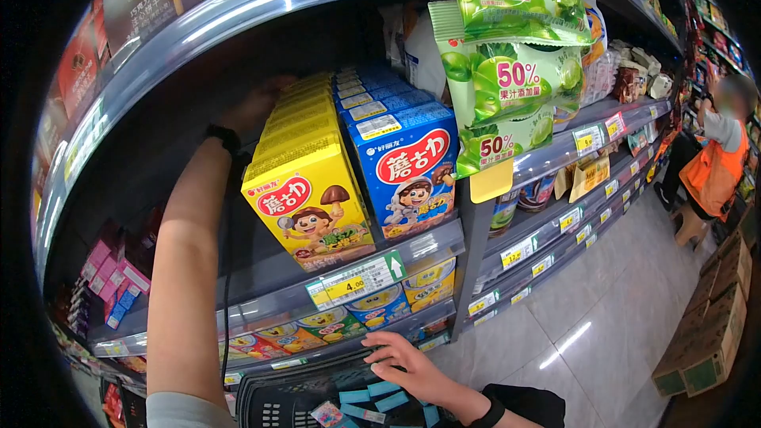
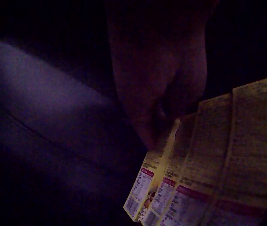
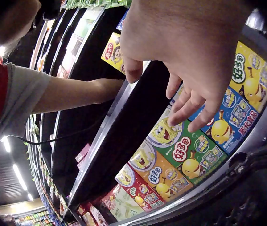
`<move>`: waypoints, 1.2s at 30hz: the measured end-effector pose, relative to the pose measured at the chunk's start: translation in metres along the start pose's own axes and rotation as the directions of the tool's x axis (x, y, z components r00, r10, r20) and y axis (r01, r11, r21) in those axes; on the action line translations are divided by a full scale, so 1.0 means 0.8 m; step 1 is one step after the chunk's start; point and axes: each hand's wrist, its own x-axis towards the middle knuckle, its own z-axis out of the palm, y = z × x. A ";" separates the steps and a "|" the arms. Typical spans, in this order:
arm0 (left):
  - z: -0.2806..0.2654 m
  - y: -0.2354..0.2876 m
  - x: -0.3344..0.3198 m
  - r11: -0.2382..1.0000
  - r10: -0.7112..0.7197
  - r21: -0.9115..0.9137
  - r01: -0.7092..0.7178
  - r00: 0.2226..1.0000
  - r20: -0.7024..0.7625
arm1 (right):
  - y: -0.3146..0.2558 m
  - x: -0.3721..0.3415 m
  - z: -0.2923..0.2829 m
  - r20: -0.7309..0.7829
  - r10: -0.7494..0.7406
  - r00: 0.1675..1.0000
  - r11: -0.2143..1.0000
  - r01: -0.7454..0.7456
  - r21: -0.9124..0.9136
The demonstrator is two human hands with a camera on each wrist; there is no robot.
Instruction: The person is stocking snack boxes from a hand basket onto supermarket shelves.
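My left hand [image 1: 258, 103] reaches deep into the dark shelf beside the back of a row of yellow boxes [image 1: 309, 206]. In the left wrist view, dimly lit, the left hand [image 2: 159, 80] pinches the top of the end yellow box [image 2: 143, 188], which leans slightly apart from its neighbours [image 2: 251, 136]. A row of blue boxes [image 1: 408, 170] stands to the right of the yellow row. My right hand [image 1: 408, 368] is held over the basket, fingers spread and loosely bent, holding nothing. In the right wrist view the right hand [image 3: 185, 52] is in front of lower-shelf boxes [image 3: 199, 150].
A black basket [image 1: 261, 384] with small light-blue packets [image 1: 388, 403] is at the bottom. Green bags [image 1: 515, 83] hang at the shelf's right upright. The shelf edge [image 1: 277, 293] carries price tags. On the right, a person in an orange vest [image 1: 717, 174] sits near cardboard boxes [image 1: 705, 325].
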 end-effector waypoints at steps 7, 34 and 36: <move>-0.002 0.078 -0.034 0.980 -0.165 0.096 0.174 0.981 -0.100 | 0.002 0.002 0.000 -0.002 0.027 1.000 1.000 -0.027 0.008; 0.015 0.011 0.007 0.963 -0.060 -0.265 0.057 0.998 -0.003 | 0.011 0.005 -0.001 -0.011 -0.036 0.999 0.999 0.036 -0.026; 0.011 0.016 -0.007 0.887 -0.112 -0.445 0.124 0.992 0.053 | 0.009 0.004 -0.002 -0.011 -0.052 0.999 0.998 0.052 -0.026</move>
